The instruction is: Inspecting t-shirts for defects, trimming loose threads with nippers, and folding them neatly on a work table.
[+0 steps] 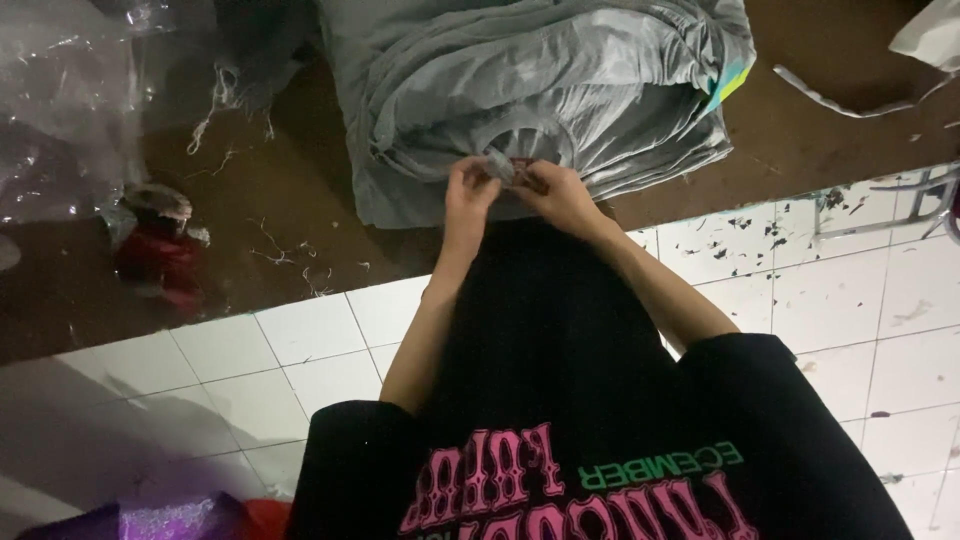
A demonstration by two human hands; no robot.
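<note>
Both hands, left hand [468, 196] and right hand [556, 193], pinch small pale tag [503, 166] on folded grey cloth stack [540, 90] | step: working the tag | next: likely needs steady fingertip pull

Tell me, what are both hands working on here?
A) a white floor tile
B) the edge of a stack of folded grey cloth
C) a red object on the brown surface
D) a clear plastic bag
B: the left hand and right hand meet at the near edge of the stack of folded grey cloth, fingers pinching something small there.
</note>
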